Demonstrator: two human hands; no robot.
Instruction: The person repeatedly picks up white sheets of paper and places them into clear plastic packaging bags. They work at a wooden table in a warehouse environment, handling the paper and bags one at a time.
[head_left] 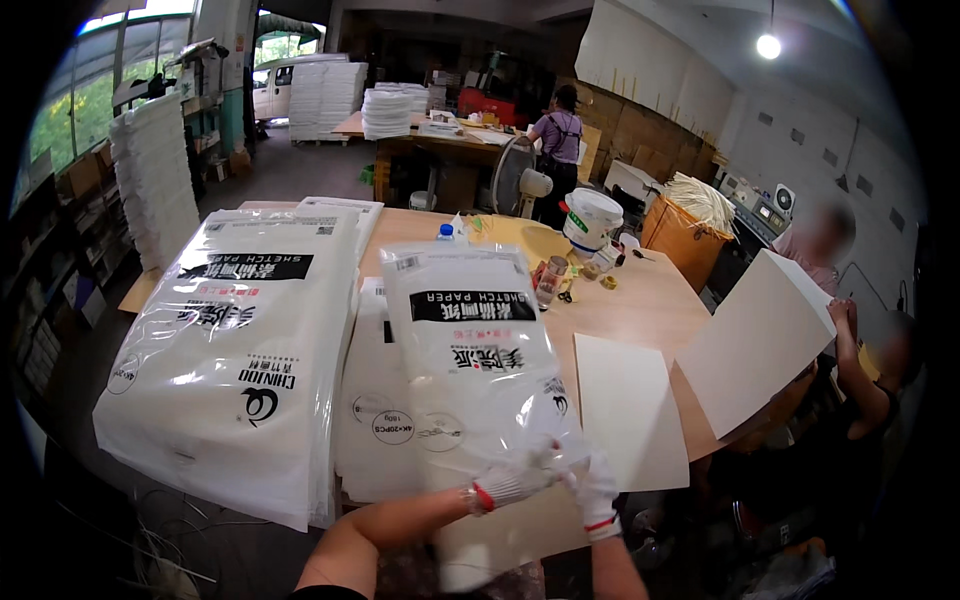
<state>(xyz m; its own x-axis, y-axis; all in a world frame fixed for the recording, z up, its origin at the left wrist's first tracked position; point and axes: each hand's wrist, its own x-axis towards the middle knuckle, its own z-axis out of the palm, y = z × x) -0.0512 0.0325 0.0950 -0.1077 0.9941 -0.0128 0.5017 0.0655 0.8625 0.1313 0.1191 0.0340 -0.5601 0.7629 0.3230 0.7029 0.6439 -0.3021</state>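
Note:
Both my hands wear white knit gloves with red cuffs, close together at the near right corner of a clear printed plastic bag (pixel 470 400). My left hand (pixel 515 482) is closed on the bag's near edge. Just beside it, my right hand (pixel 594 488) also grips the loose plastic there; its fingertips are partly hidden. Under my wrists, a pale sheet (pixel 515 540) at the table's near edge is blurred. The bag partly covers another printed pack (pixel 365 460). To the left lies a tall pile of similar filled plastic bags (pixel 210 380).
Right of my hands lies white paper (pixel 630 410); beyond it a person holds up a large white stack (pixel 760 340). Scissors (pixel 566 296), tape rolls (pixel 608 282), a jar (pixel 549 280), and a white bucket (pixel 592 220) stand farther back, near a fan (pixel 515 180).

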